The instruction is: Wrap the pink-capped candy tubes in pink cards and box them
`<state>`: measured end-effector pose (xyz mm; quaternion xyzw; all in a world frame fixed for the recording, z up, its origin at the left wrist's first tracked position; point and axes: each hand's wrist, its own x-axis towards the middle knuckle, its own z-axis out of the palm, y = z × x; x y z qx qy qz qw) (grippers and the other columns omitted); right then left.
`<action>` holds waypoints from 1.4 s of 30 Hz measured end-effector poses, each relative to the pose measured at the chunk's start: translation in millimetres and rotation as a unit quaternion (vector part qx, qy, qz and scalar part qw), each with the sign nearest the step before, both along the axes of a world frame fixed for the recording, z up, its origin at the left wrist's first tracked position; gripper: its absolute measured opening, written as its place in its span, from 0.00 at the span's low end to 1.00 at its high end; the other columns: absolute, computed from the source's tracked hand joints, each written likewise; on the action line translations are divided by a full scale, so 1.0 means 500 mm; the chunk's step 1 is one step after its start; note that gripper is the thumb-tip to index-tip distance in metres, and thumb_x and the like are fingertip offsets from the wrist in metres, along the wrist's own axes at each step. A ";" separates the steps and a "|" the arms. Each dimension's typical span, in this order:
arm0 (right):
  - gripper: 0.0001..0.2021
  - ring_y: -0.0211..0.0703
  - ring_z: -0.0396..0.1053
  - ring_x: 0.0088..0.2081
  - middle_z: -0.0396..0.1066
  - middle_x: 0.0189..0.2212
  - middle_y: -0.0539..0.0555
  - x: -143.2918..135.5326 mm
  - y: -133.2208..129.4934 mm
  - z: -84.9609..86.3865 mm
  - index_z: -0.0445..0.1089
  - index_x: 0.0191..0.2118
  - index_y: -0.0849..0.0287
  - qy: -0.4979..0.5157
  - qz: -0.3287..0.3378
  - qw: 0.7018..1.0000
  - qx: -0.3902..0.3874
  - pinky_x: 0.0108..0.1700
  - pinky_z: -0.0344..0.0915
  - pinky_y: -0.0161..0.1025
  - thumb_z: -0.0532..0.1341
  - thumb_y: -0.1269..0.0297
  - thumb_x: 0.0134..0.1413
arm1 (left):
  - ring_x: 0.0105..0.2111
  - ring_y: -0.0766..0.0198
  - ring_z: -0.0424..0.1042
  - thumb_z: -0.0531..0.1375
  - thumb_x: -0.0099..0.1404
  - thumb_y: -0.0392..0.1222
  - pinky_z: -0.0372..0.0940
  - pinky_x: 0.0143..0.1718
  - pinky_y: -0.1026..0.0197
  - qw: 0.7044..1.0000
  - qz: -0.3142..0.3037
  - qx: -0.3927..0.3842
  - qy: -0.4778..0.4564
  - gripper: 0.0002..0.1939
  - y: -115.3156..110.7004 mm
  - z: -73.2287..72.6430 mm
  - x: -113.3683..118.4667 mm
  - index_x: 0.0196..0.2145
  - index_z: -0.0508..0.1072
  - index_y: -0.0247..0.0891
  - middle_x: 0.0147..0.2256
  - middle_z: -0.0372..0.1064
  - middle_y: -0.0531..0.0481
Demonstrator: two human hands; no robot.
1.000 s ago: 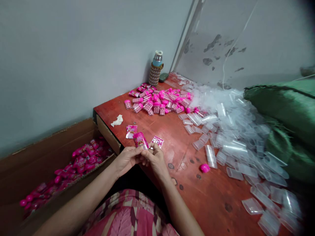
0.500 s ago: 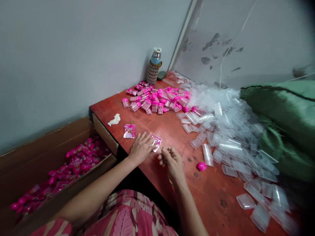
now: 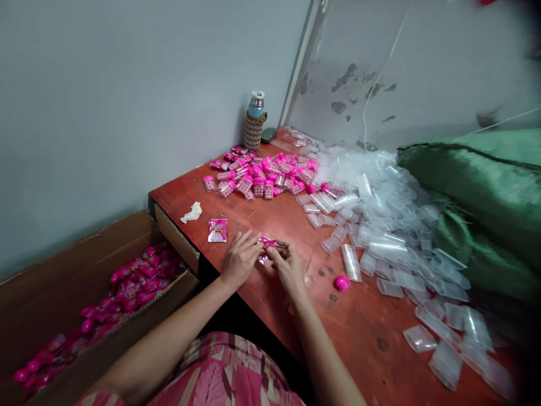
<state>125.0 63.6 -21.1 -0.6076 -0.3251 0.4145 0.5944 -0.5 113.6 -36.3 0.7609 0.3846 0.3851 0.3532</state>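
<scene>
A shiny pink sachet (image 3: 267, 242) is between my two hands above the red tabletop, bent and partly covered by fingers. My right hand (image 3: 289, 269) pinches its right side between thumb and fingers. On its left side, my left hand (image 3: 240, 260) has thumb and forefinger at the edge, while the other fingers stretch forward over the table. Another pink printed sachet (image 3: 217, 230) lies flat to the left of my left hand. To the right of my right hand rests a single bright pink cap (image 3: 342, 283).
Small tubs of pink balls (image 3: 258, 185) are heaped at the back. Clear plastic tubes (image 3: 393, 248) spread across the right, beside a green sack (image 3: 486, 203). A bottle (image 3: 254, 121) stands near the wall. A cardboard box (image 3: 80, 254) with pink packs sits lower left. Crumpled white paper (image 3: 192, 212) lies nearby.
My right hand has moved left onto the sachet and taken hold of its right side. The sachet, flat before, is now bent. The view has shifted slightly.
</scene>
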 end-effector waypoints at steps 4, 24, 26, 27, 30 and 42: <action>0.17 0.34 0.63 0.20 0.66 0.21 0.44 0.001 0.021 0.007 0.60 0.38 0.57 0.057 0.001 0.998 0.035 0.23 0.59 0.31 0.63 0.60 0.42 | 0.52 0.56 0.60 0.60 0.54 0.41 0.51 0.54 0.51 0.984 0.021 -0.132 -0.122 0.18 -0.020 0.025 -0.008 0.45 0.70 0.45 0.50 0.65 0.47; 0.21 0.59 0.64 0.45 0.65 0.43 0.69 0.070 0.381 0.052 0.64 0.43 0.66 -0.499 -0.001 0.847 -0.184 0.42 0.59 0.48 0.55 0.53 0.48 | 0.22 0.68 0.68 0.68 0.43 0.44 0.66 0.24 0.67 0.782 0.107 -0.522 -0.324 0.13 -0.001 0.043 -0.095 0.18 0.71 0.31 0.20 0.69 0.49; 0.23 0.60 0.64 0.46 0.63 0.46 0.69 0.066 0.393 0.047 0.62 0.46 0.66 -0.521 -0.004 0.830 -0.198 0.43 0.58 0.48 0.57 0.55 0.47 | 0.22 0.68 0.69 0.68 0.43 0.42 0.66 0.23 0.67 0.764 0.121 -0.531 -0.345 0.12 0.000 0.044 -0.101 0.19 0.71 0.31 0.21 0.70 0.49; 0.23 0.59 0.64 0.46 0.63 0.46 0.69 0.066 0.392 0.045 0.61 0.46 0.65 -0.529 -0.001 0.824 -0.203 0.43 0.58 0.48 0.57 0.56 0.47 | 0.22 0.68 0.69 0.68 0.44 0.41 0.66 0.23 0.67 0.755 0.127 -0.535 -0.359 0.12 0.001 0.044 -0.102 0.19 0.70 0.31 0.22 0.70 0.49; 0.19 0.56 0.65 0.45 0.66 0.43 0.66 0.077 0.367 0.041 0.63 0.44 0.64 -0.540 0.022 0.814 -0.212 0.42 0.57 0.44 0.57 0.58 0.47 | 0.21 0.69 0.69 0.67 0.46 0.38 0.67 0.22 0.67 0.719 0.141 -0.543 -0.411 0.10 0.006 0.047 -0.099 0.21 0.69 0.32 0.21 0.70 0.51; 0.14 0.43 0.69 0.28 0.71 0.25 0.56 0.109 0.128 0.061 0.64 0.30 0.61 -0.419 0.110 0.889 -0.151 0.28 0.60 0.35 0.52 0.54 0.52 | 0.26 0.64 0.73 0.60 0.55 0.33 0.70 0.29 0.62 0.614 0.175 -0.563 -0.525 0.03 0.016 0.062 -0.050 0.30 0.69 0.33 0.26 0.72 0.48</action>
